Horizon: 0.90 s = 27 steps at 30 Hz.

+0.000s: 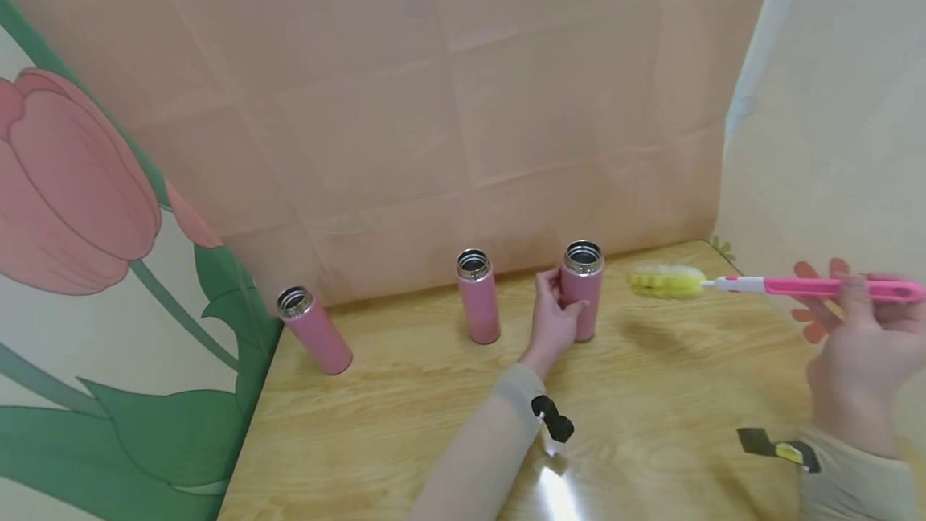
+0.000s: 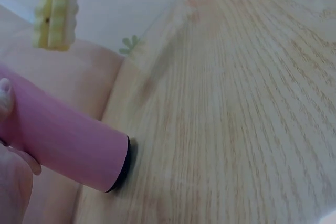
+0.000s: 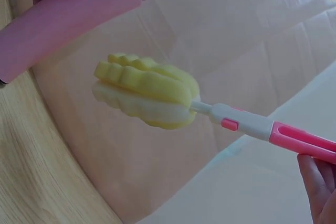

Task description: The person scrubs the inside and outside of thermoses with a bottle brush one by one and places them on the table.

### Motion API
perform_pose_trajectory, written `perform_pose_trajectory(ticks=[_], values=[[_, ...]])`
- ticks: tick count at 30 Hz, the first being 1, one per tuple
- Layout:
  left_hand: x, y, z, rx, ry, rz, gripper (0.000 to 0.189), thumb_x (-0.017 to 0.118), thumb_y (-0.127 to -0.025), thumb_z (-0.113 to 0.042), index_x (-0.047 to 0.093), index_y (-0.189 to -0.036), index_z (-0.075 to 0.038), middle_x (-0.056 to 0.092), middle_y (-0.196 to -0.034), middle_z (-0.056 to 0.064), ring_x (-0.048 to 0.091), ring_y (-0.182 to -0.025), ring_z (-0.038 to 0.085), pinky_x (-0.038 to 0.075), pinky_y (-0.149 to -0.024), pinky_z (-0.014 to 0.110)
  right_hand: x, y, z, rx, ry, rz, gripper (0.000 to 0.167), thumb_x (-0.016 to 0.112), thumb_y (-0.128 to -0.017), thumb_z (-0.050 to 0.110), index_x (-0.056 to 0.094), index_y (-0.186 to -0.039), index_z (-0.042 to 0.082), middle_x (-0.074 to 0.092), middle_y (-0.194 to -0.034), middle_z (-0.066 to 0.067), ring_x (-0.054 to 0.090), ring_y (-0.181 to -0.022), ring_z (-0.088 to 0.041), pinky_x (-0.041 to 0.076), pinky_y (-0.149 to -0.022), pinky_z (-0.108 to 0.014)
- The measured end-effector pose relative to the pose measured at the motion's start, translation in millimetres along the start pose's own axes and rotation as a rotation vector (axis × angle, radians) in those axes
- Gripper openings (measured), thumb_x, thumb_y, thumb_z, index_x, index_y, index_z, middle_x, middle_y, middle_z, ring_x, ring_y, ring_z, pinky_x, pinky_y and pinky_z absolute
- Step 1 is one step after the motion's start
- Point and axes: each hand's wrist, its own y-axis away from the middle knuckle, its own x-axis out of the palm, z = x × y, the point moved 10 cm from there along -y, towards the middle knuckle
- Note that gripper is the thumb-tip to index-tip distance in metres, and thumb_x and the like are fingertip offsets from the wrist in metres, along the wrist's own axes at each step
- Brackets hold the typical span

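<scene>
My left hand grips the side of a pink thermos bottle, which stands lidless with its steel mouth up. In the left wrist view the base of that bottle is close to the wooden surface. My right hand holds a bottle brush by its pink handle, nearly level above the table. The brush's yellow and white sponge head points left toward the bottle, apart from it, as the right wrist view also shows.
A second lidless pink bottle stands left of the held one, and a third is near the table's left edge. The wooden table meets a peach cloth backdrop. Flower-printed panels flank it on both sides.
</scene>
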Motion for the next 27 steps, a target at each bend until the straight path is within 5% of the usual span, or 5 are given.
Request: perform_pose_trajectory(ticks=[5, 13, 20, 24, 27], values=[[0.3, 1.0, 4.1, 0.003, -0.006, 0.0, 0.067, 0.069, -0.093, 0.016, 0.046, -0.142, -0.022, 0.059, -0.152, 0.002, 0.057, -0.136, 0.01, 0.047, -0.114, 0.034, 2.0, 1.7, -0.2, -0.005, 0.024, -0.003, 0.038, 0.082, -0.095, 0.018, 0.061, -0.125, 0.007, 0.063, -0.138, -0.012, 0.078, -0.106, -0.024, 0.062, -0.055, -0.027], [-1.7, -0.1, 5.5, 0.042, -0.033, 0.019, 0.071, 0.076, -0.091, 0.012, 0.045, -0.146, -0.021, 0.054, -0.156, -0.001, 0.048, -0.147, 0.012, 0.041, -0.121, 0.036, 7.3, 1.2, 1.2, 0.001, 0.0, -0.009, 0.038, 0.083, -0.095, 0.017, 0.061, -0.125, 0.006, 0.067, -0.131, -0.013, 0.08, -0.097, -0.025, 0.051, -0.04, -0.023], [-19.2, 9.3, 6.8, -0.008, -0.152, 0.043, 0.091, 0.086, -0.091, -0.007, 0.035, -0.164, -0.025, 0.041, -0.168, -0.003, 0.035, -0.156, 0.016, 0.031, -0.126, 0.036, 5.3, -0.7, -2.5, 0.069, 0.023, -0.049, 0.041, 0.086, -0.093, 0.026, 0.063, -0.123, 0.011, 0.075, -0.118, -0.011, 0.081, -0.087, -0.023, 0.041, -0.034, -0.025], [-40.6, 25.0, -7.6, 0.018, -0.154, 0.071, 0.082, 0.085, -0.094, -0.012, 0.042, -0.162, -0.027, 0.047, -0.163, -0.013, 0.039, -0.152, 0.008, 0.032, -0.126, 0.034, 17.5, 6.7, 0.4, 0.089, 0.028, -0.049, 0.044, 0.084, -0.094, 0.034, 0.062, -0.127, 0.014, 0.078, -0.117, -0.01, 0.081, -0.085, -0.021, 0.047, -0.036, -0.025], [-62.3, 42.2, -33.4, 0.113, -0.115, 0.093, 0.072, 0.083, -0.094, -0.008, 0.049, -0.158, -0.016, 0.055, -0.158, -0.008, 0.046, -0.149, 0.01, 0.034, -0.125, 0.032, 34.5, 19.1, 10.1, 0.044, 0.063, -0.075, 0.043, 0.08, -0.095, 0.038, 0.065, -0.128, 0.014, 0.078, -0.121, -0.008, 0.08, -0.089, -0.018, 0.054, -0.044, -0.022]])
